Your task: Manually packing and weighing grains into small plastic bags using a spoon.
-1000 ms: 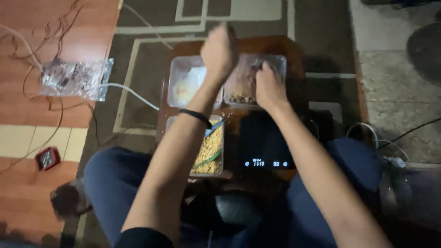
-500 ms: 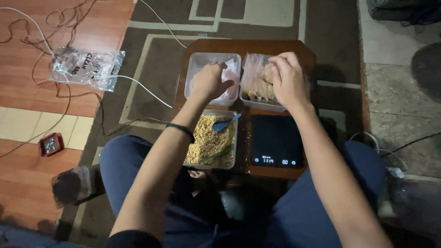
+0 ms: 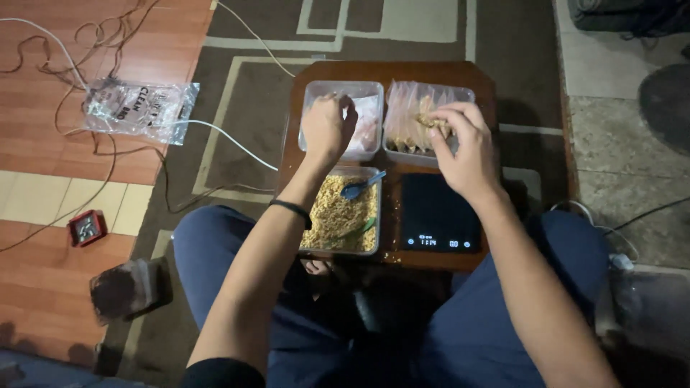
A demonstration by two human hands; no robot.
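On a small wooden table stand three clear tubs and a black scale. My left hand reaches into the back left tub of empty plastic bags, fingers curled over them. My right hand hovers over the back right tub of filled bags and pinches a small filled bag at its top. The near tub holds yellowish grain with a blue scoop lying in it.
A clear plastic bag and white cables lie on the floor to the left, with a small red device nearer me. My knees sit under the table's near edge. More cables run at the right.
My left hand has come down from above the table into the back left tub. My right hand has shifted slightly over the back right tub, gripping a filled bag.
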